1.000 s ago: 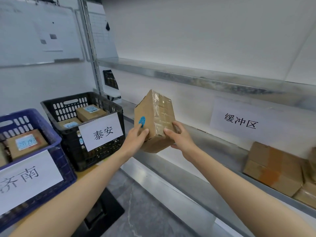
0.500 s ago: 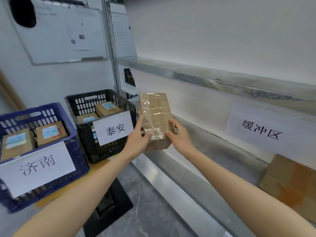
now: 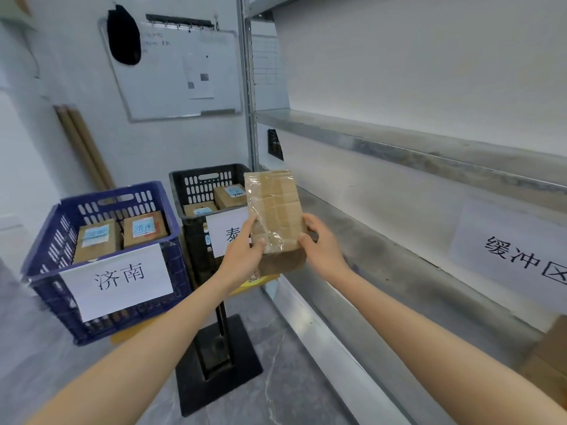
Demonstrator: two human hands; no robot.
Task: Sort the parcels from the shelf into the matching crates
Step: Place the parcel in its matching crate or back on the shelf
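A taped brown cardboard parcel (image 3: 274, 214) stands upright in the air in front of the black crate (image 3: 196, 185). My left hand (image 3: 242, 256) grips its lower left edge and my right hand (image 3: 322, 245) grips its lower right edge. The parcel's taped plain face is toward me; no label shows. The black crate carries a white sign (image 3: 225, 234) partly hidden by my left hand and holds labelled parcels (image 3: 230, 194). To its left, the blue crate (image 3: 55, 240) with the sign 济南 (image 3: 118, 279) holds two labelled parcels (image 3: 144, 228).
The metal shelf (image 3: 383, 271) runs along the right, with a sign 缓冲区 (image 3: 521, 256) on its back wall and more brown parcels (image 3: 549, 360) at the lower right edge. The crates sit on a stand with a black base (image 3: 217, 363). A whiteboard (image 3: 175, 75) hangs on the wall.
The parcel has turned so its taped plain face is toward me and the blue sticker is out of sight. The view has swung left, bringing both crates toward the middle.
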